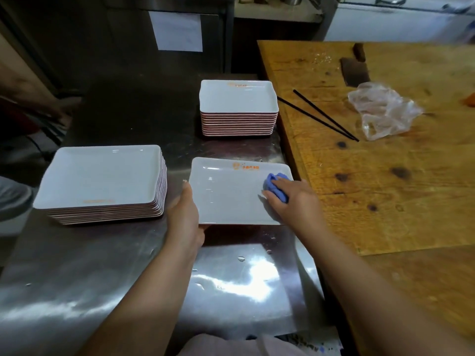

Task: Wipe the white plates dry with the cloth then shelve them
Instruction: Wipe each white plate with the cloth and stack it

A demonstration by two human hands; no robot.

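A plate stack (pixel 100 183) is sitting at left on the steel counter (pixel 102 278); the left hand (pixel 183 214) is gripping the single plate (pixel 231 196) by its edge, while the right hand (pixel 295 199) is pressing a bunched blue cloth (pixel 276 185) onto it.

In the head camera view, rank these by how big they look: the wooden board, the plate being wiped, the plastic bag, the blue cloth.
1. Wooden board
2. Plate being wiped
3. Plastic bag, though it lies farther away
4. Blue cloth, partly hidden under the right hand

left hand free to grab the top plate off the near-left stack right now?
Probably not yet: the left hand is gripping the plate being wiped. The stack sits right beside it, unobstructed.
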